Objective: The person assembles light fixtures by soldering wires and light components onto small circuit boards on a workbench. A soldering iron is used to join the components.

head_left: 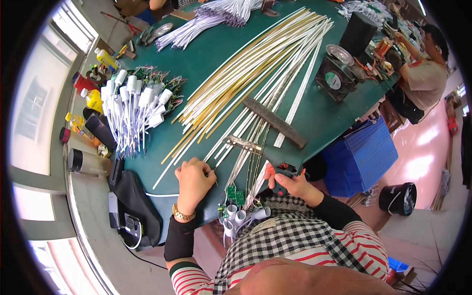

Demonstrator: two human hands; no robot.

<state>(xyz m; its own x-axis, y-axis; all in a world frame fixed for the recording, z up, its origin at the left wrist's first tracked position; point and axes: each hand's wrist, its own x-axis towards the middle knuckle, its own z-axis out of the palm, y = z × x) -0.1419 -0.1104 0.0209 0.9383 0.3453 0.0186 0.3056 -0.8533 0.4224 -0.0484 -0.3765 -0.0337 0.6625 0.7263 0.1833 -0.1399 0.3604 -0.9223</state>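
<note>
My right hand (290, 184) is wrapped round the handle of a dark green soldering gun (282, 156), whose metal nose points left over the table. My left hand (194, 178) is closed in a pinch beside the near ends of the strips; what it holds, if anything, is too small to make out. Long thin white and yellow LED strips (246, 73) lie fanned across the green table. A dark flat bar (274, 123) rests across some of them. Near my waist, at the table edge, are small green circuit boards (235, 195) and white cylindrical caps (240, 216).
White capped parts with wires (140, 96) are heaped at left, beside bottles (93, 101) and a tumbler (88, 162). A black bag (137, 201) lies near left. At right stand a black device (337, 76), blue crates (361, 155), and a bucket (397, 198). A co-worker (423, 73) sits far right.
</note>
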